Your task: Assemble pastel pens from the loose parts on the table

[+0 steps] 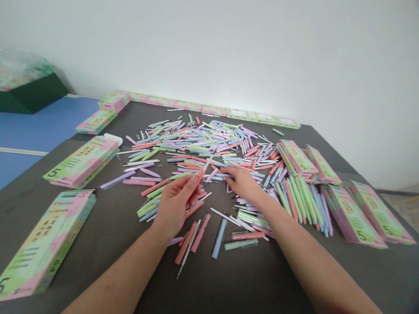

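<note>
My left hand (179,197) is closed, thumb and fingertips pinching a red pen barrel with a white pen refill (207,163) pointing up and away from it. To its right, my right hand (242,181) reaches into the heap of loose pen parts (203,140), fingers bent together by a blue pen piece (225,175); what they grip is partly hidden. Below the hands lie red pen caps (201,232), a blue pen cap (219,238), a pale green cap (241,244) and several white refills (189,248).
A row of green pens (303,199) with some blue and red ones lies at right, beside pink-green cartons (354,216). More cartons stand at left (39,242) and along the back edge (187,105). A dark green bin (30,91) sits on a blue surface (24,131) at far left.
</note>
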Available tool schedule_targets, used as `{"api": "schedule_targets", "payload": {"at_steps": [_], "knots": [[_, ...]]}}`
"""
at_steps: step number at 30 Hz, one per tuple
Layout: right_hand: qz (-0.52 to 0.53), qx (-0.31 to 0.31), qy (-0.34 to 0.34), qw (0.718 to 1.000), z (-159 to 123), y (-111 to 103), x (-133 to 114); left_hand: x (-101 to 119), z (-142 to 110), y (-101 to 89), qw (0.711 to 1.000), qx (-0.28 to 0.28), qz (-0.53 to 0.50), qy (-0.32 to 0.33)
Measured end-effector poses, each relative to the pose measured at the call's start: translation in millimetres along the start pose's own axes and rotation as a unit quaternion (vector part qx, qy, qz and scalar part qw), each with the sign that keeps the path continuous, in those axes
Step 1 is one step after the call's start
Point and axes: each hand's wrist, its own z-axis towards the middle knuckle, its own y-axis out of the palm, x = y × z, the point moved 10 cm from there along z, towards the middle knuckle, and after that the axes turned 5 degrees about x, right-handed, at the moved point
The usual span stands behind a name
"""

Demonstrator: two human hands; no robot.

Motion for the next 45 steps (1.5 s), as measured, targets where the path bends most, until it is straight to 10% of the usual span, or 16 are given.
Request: {"api": "schedule_targets", "payload": {"at_steps": [13, 20, 45], "knots": [[-0.081, 0.074, 0.102, 0.989, -45, -59, 33, -1, 2, -4.7, 1.000, 0.007, -0.019, 0.004], [-0.045, 0.015, 0.038, 0.998, -51, -37, 1, -1, 0, -1.4, 1.000, 0.002, 0.002, -0.002], [-0.051, -0.068, -0.010, 0.996, -6, -1, 8, -2, -2, 4.1, 1.000, -0.020, 0.011, -0.003]]}}
